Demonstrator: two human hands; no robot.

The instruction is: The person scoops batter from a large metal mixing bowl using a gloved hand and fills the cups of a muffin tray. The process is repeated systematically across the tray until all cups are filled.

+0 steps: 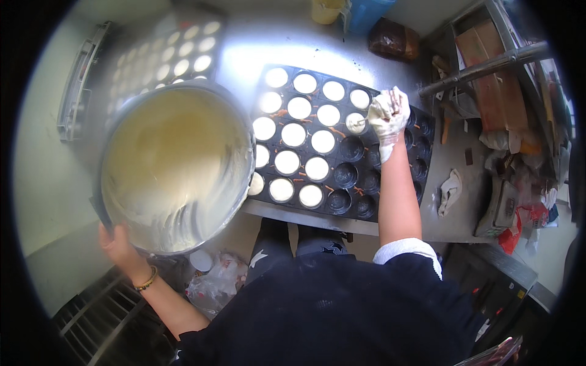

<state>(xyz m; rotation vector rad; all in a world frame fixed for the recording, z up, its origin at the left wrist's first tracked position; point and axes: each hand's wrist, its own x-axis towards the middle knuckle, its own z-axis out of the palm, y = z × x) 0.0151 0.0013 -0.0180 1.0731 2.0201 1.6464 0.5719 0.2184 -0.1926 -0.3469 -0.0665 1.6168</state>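
A large metal mixing bowl (249, 183), tipped toward me, holds smooth pale-yellow batter (169, 142). My left hand (120, 251) grips it low on its left side, by a dark handle (101, 215). Right of the bowl lies a black multi-cup baking tray (329, 201); the bowl hides part of its left edge. Pale batter fills its left columns, while several right-hand cups are bare. Thickly coated in batter, my right hand (389, 112) is closed in a fist over the tray. Beside it, one cup (355, 122) has uneven batter with a streak toward the fist.
A second filled tray (201, 64) sits behind the bowl on the steel table (293, 45). At the back are a blue container (368, 16) and a brown package (393, 40). To the right are a crumpled cloth (451, 192), a scale (499, 210) and a metal rack (485, 68).
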